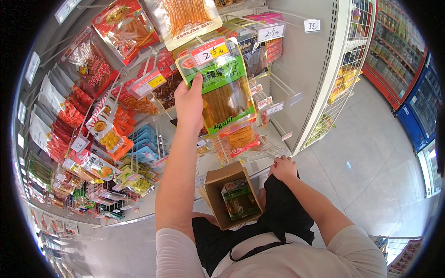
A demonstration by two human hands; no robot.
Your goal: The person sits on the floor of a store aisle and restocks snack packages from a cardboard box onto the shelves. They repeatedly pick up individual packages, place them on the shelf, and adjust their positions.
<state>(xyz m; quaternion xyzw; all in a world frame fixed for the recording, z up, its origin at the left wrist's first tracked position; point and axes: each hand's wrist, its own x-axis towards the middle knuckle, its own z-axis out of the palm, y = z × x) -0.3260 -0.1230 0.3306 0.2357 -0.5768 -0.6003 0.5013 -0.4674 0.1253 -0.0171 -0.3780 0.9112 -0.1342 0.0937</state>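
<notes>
My left hand [189,102] is at the left edge of a green-and-clear snack packet [227,90], its thumb on the front and its fingers hidden behind. The packet hangs at a display hook under a price tag [209,51]. Below it hangs an orange snack packet with red edges [240,139]. My right hand [283,168] rests on my right knee with its fingers curled, touching no packet. Between my legs stands an open cardboard box [226,172], tilted in view, with similar green-banded packets [240,198] inside.
Hooks with many hanging snack packets fill the shelf at the left, among them a red packet [88,62] and blue packets [144,142]. A white wire rack [344,69] stands at the right. Beyond the tiled floor [351,156] are a red-framed cooler [396,45] and a blue one [419,107].
</notes>
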